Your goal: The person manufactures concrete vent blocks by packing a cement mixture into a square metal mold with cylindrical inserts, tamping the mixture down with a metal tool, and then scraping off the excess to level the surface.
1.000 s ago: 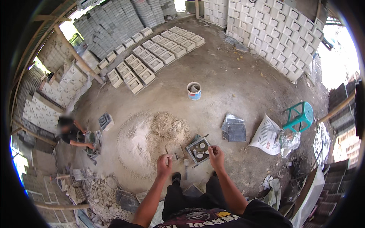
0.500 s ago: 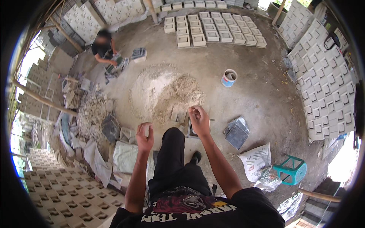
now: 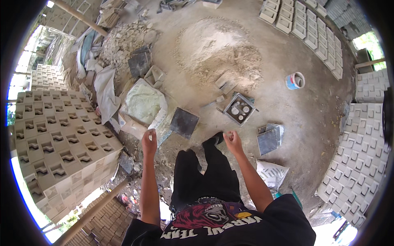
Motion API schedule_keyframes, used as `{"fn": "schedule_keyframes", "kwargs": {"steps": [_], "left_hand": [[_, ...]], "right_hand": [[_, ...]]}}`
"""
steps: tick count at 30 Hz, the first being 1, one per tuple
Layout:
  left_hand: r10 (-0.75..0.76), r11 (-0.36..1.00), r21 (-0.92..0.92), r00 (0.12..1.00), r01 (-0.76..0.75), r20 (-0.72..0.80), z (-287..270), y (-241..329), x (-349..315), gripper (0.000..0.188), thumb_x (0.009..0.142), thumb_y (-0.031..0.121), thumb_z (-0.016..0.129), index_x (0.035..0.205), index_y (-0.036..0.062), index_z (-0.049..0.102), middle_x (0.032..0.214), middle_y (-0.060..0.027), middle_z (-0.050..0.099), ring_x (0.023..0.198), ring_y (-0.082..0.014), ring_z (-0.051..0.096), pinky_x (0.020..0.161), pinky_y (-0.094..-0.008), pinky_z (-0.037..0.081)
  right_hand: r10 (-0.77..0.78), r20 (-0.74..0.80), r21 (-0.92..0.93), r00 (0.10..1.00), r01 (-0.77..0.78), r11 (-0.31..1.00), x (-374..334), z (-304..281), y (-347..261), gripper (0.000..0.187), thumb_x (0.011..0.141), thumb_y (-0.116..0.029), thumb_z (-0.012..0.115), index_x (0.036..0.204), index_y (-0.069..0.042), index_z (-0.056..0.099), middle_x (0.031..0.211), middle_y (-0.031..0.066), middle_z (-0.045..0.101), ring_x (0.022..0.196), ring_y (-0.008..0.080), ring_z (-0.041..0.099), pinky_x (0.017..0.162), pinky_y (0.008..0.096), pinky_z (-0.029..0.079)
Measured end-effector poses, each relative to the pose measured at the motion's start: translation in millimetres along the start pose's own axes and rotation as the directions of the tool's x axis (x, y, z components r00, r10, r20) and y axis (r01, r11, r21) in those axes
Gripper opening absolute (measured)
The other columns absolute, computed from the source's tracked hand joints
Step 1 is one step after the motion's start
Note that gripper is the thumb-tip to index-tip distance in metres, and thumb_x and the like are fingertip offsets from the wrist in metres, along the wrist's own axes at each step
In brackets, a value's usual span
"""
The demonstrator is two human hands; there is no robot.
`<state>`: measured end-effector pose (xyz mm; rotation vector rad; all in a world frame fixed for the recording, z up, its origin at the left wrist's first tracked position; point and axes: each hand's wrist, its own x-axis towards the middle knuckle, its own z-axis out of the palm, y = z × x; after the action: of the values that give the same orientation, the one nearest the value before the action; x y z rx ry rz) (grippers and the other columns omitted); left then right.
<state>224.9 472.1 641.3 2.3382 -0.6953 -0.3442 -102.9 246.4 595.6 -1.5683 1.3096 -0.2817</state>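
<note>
My left grip (image 3: 149,140) hangs in the air on the near left, fingers curled in toward the thumb with nothing visible in it; whether the tips meet I cannot tell. My right grip (image 3: 232,142) is much the same, curled and showing nothing held, just beside my shoe (image 3: 218,140) in this view, and again I cannot be sure the fingertips touch. The square metal mould (image 3: 232,118) sits on the ground (image 3: 266,108) a little beyond my right grip, apart from it, with pale round pieces (image 3: 235,110) set inside over a dark bottom. I see no block in it, so I judge it unfilled. A dark flat plate (image 3: 184,122) lies to the left of the mould, between my two grips but farther off, and an open sack (image 3: 159,117) of pale powder stands beyond my left grip. Past the mould spreads a heap of loose, pale material (image 3: 217,41), plenty of it unused, by my judgement. What looks done stands around the edges: rows of pale blocks (image 3: 303,30) on the far right, a tall stack of hollow blocks (image 3: 67,139) on the left, another stack (image 3: 361,151) on the right. More dark plates (image 3: 268,141) lie right of the mould, and a bucket (image 3: 294,80) stands farther right.
</note>
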Motion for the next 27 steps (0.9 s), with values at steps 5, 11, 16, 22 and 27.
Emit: {"fn": "schedule_keyframes", "kwargs": {"steps": [5, 11, 16, 22, 27], "left_hand": [[-0.265, 0.962, 0.102, 0.957, 0.254, 0.118, 7.6, -96.7, -65.5, 0.026, 0.089, 0.022, 0.060, 0.101, -0.0010, 0.063, 0.096, -0.0179, 0.067, 0.091, -0.0327, 0.065, 0.082, -0.0394, 0.049], [-0.144, 0.986, 0.126, 0.932, 0.107, 0.332, 38.6, -181.9, -94.4, 0.028, 0.085, 0.024, 0.062, 0.101, 0.0011, 0.063, 0.100, -0.0199, 0.066, 0.096, -0.0361, 0.063, 0.083, -0.0427, 0.048], [-0.059, 0.992, -0.098, 0.976, 0.081, 0.210, 57.6, -155.8, -69.6, 0.027, 0.084, 0.021, 0.065, 0.103, 0.0021, 0.062, 0.096, -0.0181, 0.066, 0.096, -0.0339, 0.063, 0.083, -0.0407, 0.049], [-0.082, 0.981, -0.148, 0.957, 0.127, 0.279, 116.0, -166.9, -39.4, 0.029, 0.088, 0.021, 0.061, 0.108, 0.0009, 0.060, 0.104, -0.0195, 0.063, 0.100, -0.0339, 0.062, 0.086, -0.0405, 0.048], [-0.064, 0.991, -0.074, 0.880, 0.111, 0.472, 199.4, -248.7, -6.1, 0.034, 0.089, 0.024, 0.060, 0.112, -0.0013, 0.059, 0.109, -0.0215, 0.061, 0.108, -0.0363, 0.057, 0.093, -0.0428, 0.044]], "right_hand": [[0.111, 0.118, -0.107, 0.987, -0.099, 0.989, -37.8, 49.2, 65.4, 0.052, 0.082, -0.043, 0.071, 0.105, 0.001, 0.055, 0.068, 0.0047, 0.054, 0.063, 0.0154, 0.054, 0.061, 0.0318, 0.046], [0.061, 0.013, 0.005, 0.998, -0.061, 0.998, -32.6, 118.8, 95.9, 0.053, 0.082, -0.039, 0.072, 0.108, 0.002, 0.053, 0.074, 0.0053, 0.056, 0.066, 0.0153, 0.056, 0.063, 0.0309, 0.048], [-0.019, 0.014, 0.005, 1.000, 0.019, 1.000, -12.7, 174.2, 87.9, 0.049, 0.084, -0.035, 0.071, 0.111, 0.000, 0.051, 0.077, 0.0036, 0.058, 0.069, 0.0121, 0.058, 0.065, 0.0272, 0.049], [-0.003, 0.155, 0.018, 0.988, 0.000, 1.000, 24.6, 232.9, 98.3, 0.064, 0.081, -0.048, 0.070, 0.114, 0.003, 0.049, 0.084, 0.0105, 0.057, 0.077, 0.0203, 0.057, 0.072, 0.0343, 0.048], [0.273, 0.135, -0.108, 0.952, -0.260, 0.960, 59.3, 276.7, 183.9, 0.083, 0.076, -0.055, 0.072, 0.125, 0.005, 0.042, 0.108, 0.0194, 0.057, 0.098, 0.0280, 0.058, 0.084, 0.0390, 0.048]]}}
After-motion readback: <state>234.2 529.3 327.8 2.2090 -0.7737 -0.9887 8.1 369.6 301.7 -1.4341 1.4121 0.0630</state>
